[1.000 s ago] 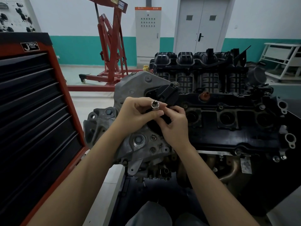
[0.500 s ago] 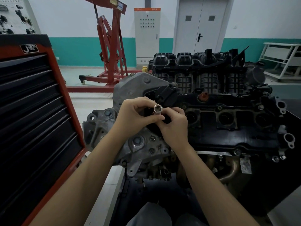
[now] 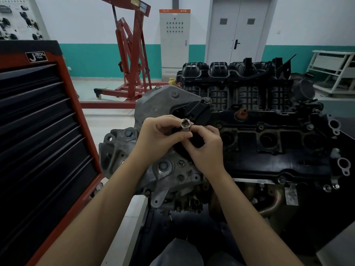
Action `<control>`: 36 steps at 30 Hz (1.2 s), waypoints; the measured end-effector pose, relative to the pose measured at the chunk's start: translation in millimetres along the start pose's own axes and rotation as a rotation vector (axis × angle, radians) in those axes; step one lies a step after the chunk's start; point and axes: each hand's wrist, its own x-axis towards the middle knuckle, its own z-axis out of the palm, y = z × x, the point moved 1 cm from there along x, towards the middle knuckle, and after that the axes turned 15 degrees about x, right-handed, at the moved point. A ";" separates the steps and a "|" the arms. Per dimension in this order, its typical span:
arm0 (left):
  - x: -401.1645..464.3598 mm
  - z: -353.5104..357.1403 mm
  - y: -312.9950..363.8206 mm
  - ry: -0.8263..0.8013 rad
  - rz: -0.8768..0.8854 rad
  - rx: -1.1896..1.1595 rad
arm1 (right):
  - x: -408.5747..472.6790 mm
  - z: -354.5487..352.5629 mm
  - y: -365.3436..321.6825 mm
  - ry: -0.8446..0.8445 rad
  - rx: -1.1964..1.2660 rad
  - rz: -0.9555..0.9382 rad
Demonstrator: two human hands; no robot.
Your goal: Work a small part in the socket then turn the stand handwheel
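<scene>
A small chrome socket (image 3: 185,126) stands upright, its hex opening facing up, above the near end of a car engine (image 3: 269,143). My left hand (image 3: 161,135) pinches the socket between thumb and fingers. My right hand (image 3: 206,148) meets it from the right, its curled fingertips at the socket's lower part; what they hold below is hidden. Both hands hover over the grey timing cover (image 3: 153,104) and a black round cap (image 3: 196,110).
A red and black tool cabinet (image 3: 38,131) with several drawers stands close on the left. A red engine hoist (image 3: 130,60) is behind, beside a grey control cabinet (image 3: 174,41) and double doors (image 3: 237,29). A white rack (image 3: 334,72) sits far right.
Both hands with the socket have stayed almost in place, shifting slightly; the socket's tilt between the fingers has changed a little.
</scene>
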 end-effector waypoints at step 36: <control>-0.7 1.1 -1.5 -0.054 0.043 0.060 | 0.4 1.1 -0.4 0.005 -0.004 -0.088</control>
